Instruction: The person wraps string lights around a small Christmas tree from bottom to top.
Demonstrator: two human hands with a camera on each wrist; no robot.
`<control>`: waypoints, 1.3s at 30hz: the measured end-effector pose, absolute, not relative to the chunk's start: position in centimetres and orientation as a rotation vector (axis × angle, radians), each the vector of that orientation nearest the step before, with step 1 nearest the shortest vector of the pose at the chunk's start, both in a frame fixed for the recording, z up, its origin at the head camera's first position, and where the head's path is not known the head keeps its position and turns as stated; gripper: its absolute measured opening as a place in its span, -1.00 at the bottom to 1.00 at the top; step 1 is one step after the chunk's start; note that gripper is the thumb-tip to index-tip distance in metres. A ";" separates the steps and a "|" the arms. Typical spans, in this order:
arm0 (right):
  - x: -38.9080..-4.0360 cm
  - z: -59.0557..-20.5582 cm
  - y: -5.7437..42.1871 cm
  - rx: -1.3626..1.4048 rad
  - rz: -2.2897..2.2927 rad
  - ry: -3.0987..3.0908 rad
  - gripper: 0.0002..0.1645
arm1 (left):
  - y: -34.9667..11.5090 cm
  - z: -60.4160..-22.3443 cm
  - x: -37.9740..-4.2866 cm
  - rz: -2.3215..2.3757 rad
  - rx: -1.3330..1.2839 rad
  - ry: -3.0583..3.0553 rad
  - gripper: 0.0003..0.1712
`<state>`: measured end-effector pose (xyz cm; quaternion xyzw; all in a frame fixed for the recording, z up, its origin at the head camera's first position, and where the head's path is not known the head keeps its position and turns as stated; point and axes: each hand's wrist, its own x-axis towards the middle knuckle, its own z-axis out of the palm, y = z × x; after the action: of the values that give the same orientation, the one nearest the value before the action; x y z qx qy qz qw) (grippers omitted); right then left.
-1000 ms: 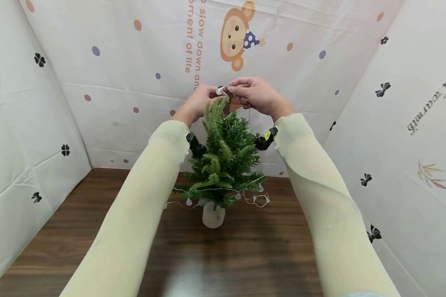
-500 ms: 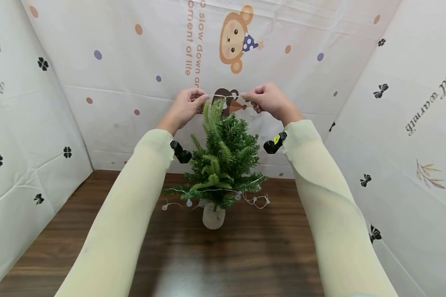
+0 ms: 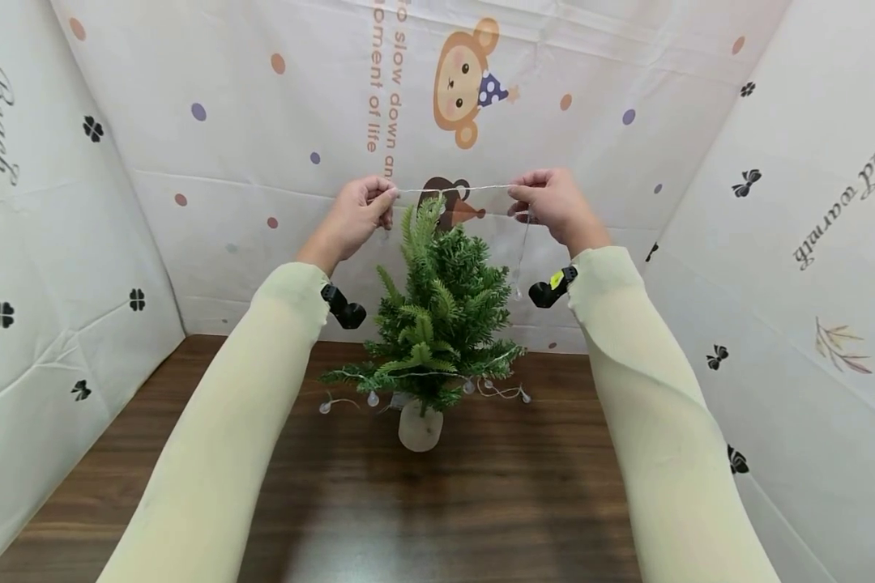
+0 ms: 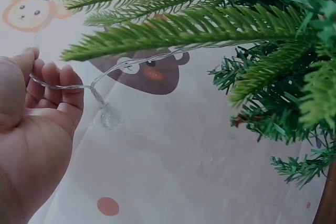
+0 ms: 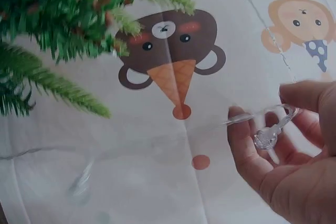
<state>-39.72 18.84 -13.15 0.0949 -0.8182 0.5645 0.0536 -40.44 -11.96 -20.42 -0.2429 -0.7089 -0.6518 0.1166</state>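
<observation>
A small green Christmas tree (image 3: 448,304) stands upright on a pale round base (image 3: 419,427). Above and behind its top, a thin string of lights (image 3: 481,189) is stretched between both hands. My left hand (image 3: 352,217) pinches the wire at the left of the tip. In the left wrist view a clear bulb (image 4: 111,118) dangles from the wire beside the fingers. On the other side my right hand (image 3: 554,206) pinches the wire, and a clear bulb (image 5: 266,138) lies within its curled fingers. More wire hangs below that hand, with a bulb (image 3: 518,295) on it.
Another stretch of the lights crosses the lower branches, with bulbs (image 3: 373,398) hanging there. Some wire with bulbs (image 3: 325,407) lies near the base on the brown wooden table (image 3: 423,518). Printed white cloth walls (image 3: 241,146) enclose the back and sides.
From close together above the tip, my hands have moved apart, left hand leftward and right hand rightward. The wire between them is now longer and straighter.
</observation>
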 end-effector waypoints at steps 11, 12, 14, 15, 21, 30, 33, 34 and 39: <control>-39.5 -13.6 20.5 0.105 1.391 -2.773 -0.51 | -12.6 -21.1 -40.3 -2.162 -0.641 -1.975 -0.82; -39.4 -13.5 20.7 0.123 1.312 -2.800 -0.52 | -12.6 -21.2 -40.3 -2.164 -0.642 -1.976 -0.82; -39.2 -13.1 20.9 0.159 1.236 -2.826 -0.52 | -12.7 -21.2 -40.2 -2.166 -0.646 -1.981 -0.81; -39.1 -12.8 20.9 0.202 1.304 -2.807 -0.53 | -12.8 -21.3 -40.2 -2.162 -0.648 -1.985 -0.81; -38.1 -10.5 18.6 0.658 2.127 -2.367 -0.56 | -13.6 -22.1 -40.4 -2.109 -0.633 -2.025 -0.74; -35.8 -8.1 15.5 0.986 2.149 -2.262 -0.64 | -14.1 -22.5 -39.7 -1.805 -0.667 -2.198 -0.60; -35.3 -7.8 14.4 0.995 2.039 -2.365 -0.62 | -14.0 -21.9 -39.4 -1.775 -0.707 -2.295 -0.62; -35.1 -7.7 14.1 0.995 1.995 -2.397 -0.61 | -13.9 -21.6 -39.2 -1.771 -0.722 -2.320 -0.62; -34.7 -7.1 12.3 0.943 1.813 -2.510 -0.60 | -12.2 -18.4 -38.1 -1.769 -0.797 -2.269 -0.59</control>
<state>-34.69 12.29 -7.12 0.2909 -0.7747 0.5594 -0.0475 -38.05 -12.16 -18.38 -0.2661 -0.7576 -0.5909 0.0781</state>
